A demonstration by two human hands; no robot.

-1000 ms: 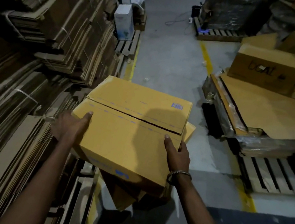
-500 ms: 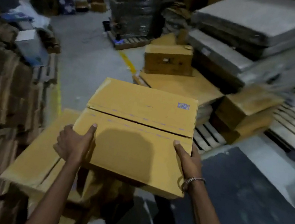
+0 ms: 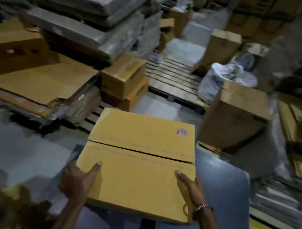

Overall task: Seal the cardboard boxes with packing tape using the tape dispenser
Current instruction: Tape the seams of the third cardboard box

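I carry a yellow-brown cardboard box [image 3: 139, 152] in front of me, above the floor. Its two top flaps are folded down and meet at a bare seam across the middle; a small blue barcode is printed near the far right corner. My left hand [image 3: 77, 180] grips the near left side, thumb lying on the top flap. My right hand [image 3: 190, 189] grips the near right side with its thumb on top; a metal bracelet circles that wrist. No tape dispenser is in view.
A dark mat [image 3: 222, 196] lies on the grey floor under the box. Ahead stand a wooden pallet [image 3: 172, 78], stacked grey sheets [image 3: 84, 3], flattened cardboard [image 3: 33, 70], small boxes [image 3: 123, 81], a tall box [image 3: 233, 116] and a plastic bag [image 3: 224, 76].
I have turned to the right with the box held in both hands. The cardboard stacks on the left have left the view; the pallet, the boxes and the dark mat have come in.
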